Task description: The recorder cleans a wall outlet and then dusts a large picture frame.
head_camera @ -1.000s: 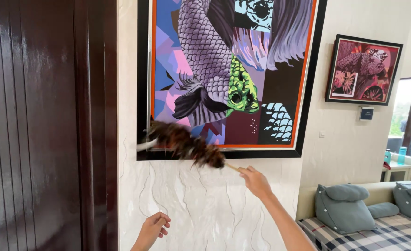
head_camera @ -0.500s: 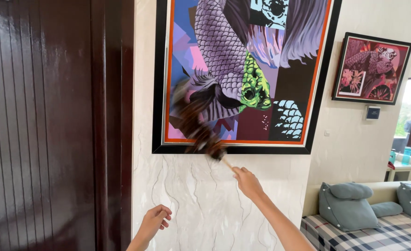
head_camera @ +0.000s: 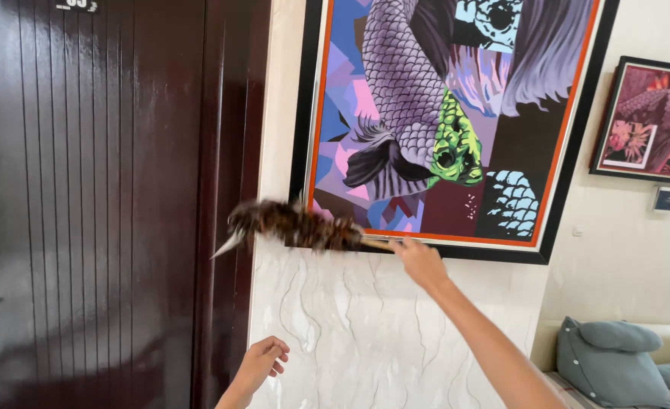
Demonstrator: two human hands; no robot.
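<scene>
While right hand [head_camera: 420,261] clasps feather duster [head_camera: 293,224] | black-framed fish painting [head_camera: 456,113] above.

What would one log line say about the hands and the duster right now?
right hand: holds feather duster | duster: at bottom-left corner of fish painting | left hand: low, empty

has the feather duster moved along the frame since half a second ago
Yes: the feather duster swung from upright against the fish painting down to lie along its bottom-left frame edge.

I'm reaching my right hand [head_camera: 421,263] up toward eleven o'clock, arm extended, fingers apparently clenching; my left hand [head_camera: 260,363] is hanging low at six o'clock, fingers loosely curling.
</scene>
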